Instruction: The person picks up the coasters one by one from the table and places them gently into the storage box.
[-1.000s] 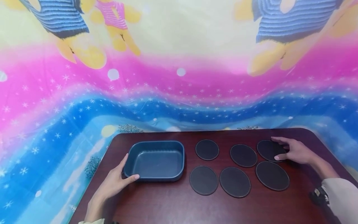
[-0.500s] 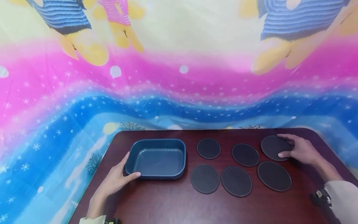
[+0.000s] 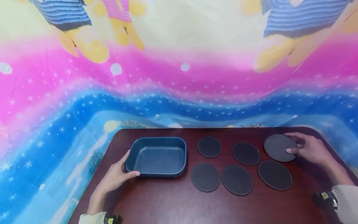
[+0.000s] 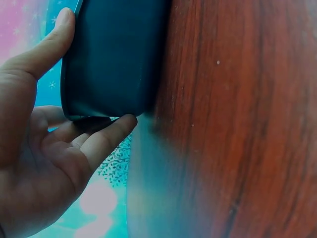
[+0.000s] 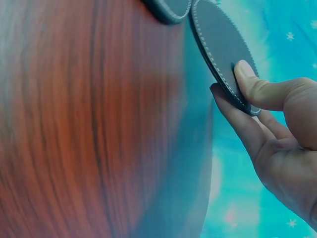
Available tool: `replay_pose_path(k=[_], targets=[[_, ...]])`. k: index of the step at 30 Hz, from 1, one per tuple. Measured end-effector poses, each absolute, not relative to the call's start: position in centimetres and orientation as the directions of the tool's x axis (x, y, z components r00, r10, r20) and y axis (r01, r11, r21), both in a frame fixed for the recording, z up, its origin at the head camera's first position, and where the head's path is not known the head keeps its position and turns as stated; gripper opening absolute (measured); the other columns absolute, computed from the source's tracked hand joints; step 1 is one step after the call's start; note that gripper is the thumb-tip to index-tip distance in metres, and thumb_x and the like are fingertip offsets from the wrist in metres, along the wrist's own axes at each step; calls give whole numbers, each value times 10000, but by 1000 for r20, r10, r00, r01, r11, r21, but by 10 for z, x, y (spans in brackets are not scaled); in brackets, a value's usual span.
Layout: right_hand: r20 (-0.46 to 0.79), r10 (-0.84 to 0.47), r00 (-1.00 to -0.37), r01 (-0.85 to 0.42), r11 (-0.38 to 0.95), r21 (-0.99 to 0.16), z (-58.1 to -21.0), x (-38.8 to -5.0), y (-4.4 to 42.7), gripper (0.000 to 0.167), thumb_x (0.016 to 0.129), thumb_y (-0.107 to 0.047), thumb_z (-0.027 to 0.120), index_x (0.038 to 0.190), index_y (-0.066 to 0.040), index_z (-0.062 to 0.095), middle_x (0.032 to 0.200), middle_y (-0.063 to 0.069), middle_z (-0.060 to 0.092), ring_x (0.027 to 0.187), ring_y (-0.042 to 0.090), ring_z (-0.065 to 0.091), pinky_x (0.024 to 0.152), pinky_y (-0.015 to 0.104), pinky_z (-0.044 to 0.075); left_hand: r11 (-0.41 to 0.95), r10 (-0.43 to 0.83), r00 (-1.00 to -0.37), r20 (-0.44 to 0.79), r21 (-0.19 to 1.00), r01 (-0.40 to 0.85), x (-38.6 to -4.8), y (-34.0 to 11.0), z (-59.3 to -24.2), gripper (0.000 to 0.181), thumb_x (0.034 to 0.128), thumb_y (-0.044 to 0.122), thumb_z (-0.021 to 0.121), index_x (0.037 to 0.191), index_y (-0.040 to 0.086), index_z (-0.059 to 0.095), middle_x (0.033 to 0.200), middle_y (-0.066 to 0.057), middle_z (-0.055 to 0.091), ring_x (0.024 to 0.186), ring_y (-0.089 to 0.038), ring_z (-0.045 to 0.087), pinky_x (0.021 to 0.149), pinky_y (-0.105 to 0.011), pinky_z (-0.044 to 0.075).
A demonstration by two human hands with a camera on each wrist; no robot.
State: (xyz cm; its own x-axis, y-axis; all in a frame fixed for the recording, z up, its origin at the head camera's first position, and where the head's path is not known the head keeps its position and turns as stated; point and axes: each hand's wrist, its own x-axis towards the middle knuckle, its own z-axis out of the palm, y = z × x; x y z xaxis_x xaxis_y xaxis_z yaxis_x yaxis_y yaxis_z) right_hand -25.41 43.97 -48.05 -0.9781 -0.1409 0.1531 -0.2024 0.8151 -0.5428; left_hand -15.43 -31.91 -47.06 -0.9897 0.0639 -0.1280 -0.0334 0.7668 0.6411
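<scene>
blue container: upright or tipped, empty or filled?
Upright and empty: in the head view, the container has its opening up and its inside floor bare. Left hand holds it.

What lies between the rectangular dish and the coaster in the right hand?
The head view shows a first coaster, nearer the rectangular dish, and a second coaster, nearer the held coaster, both flat on the tabletop.

A reddish-brown desk (image 3: pixel 156 202) spreads around six o'clock in the head view. Toward twelve hangs a patterned cloth (image 3: pixel 218 73), printed with blue-striped figures (image 3: pixel 62 14) at ten and two and a pink-striped figure (image 3: pixel 117 11) at eleven.
</scene>
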Motion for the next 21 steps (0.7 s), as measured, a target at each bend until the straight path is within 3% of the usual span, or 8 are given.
replay_pose_path(k=[3,6,9,10,13,16,18,21], targets=[[118,-117,-986,-165,784,-598,-479,-248,439,694,916,-165,876,1503,37,567,1285,449,643,781,-137,642,599,247,563,764,62,-991,-121,644,-31,-154,-320,-472,1144,917,477,848,1738,103,143,1154,-121,777,983,-164,730,754,-275,536],[90,-63,-994,-107,737,-668,-476,-243,439,693,989,-172,801,1567,46,486,1369,488,546,842,-195,590,621,283,609,759,69,-991,-119,651,-25,-153,-320,-471,1145,918,467,850,1739,106,137,1082,-93,776,919,-151,702,731,-275,515],[66,13,-998,-39,690,-723,-471,-235,435,722,1039,-211,740,1639,3,400,1472,499,447,1027,23,681,655,246,618,751,73,-990,-117,660,-23,-155,-319,-469,1141,923,451,850,1743,131,125,973,-50,759,868,-148,682,710,-271,500],[59,32,-998,-22,670,-742,-468,-233,433,736,1047,-218,728,1657,-11,373,1499,501,416,1146,182,694,663,225,613,750,77,-990,-118,661,-20,-156,-319,-468,1138,929,445,846,1744,133,116,947,-45,751,861,-151,677,704,-273,494],[33,67,-997,18,642,-767,-461,-225,424,766,1058,-265,711,1690,-64,327,1568,499,344,1396,558,442,688,158,592,751,76,-991,-114,661,-19,-156,-319,-467,1128,934,439,842,1743,132,118,992,-46,773,915,-139,708,717,-260,509],[19,79,-997,34,612,-790,-455,-220,416,780,1055,-291,714,1701,-108,318,1599,488,323,1470,504,416,707,138,589,753,74,-990,-124,658,-26,-155,-319,-467,1135,935,452,838,1744,135,108,1013,-92,770,925,-156,697,715,-266,494],[7,75,-997,36,568,-822,-452,-217,412,773,1051,-268,720,1703,-134,327,1635,440,329,1383,275,597,721,143,598,754,65,-989,-129,656,-36,-154,-319,-468,1141,929,466,841,1745,147,111,1073,-130,773,949,-174,692,726,-274,487],[-10,39,-999,26,450,-893,-451,-212,411,713,1046,-176,721,1681,-201,396,1597,143,527,1117,-82,668,742,162,613,760,69,-989,-127,650,-31,-153,-319,-469,1141,933,477,833,1744,135,107,1276,-205,751,1070,-219,722,764,-286,517]])
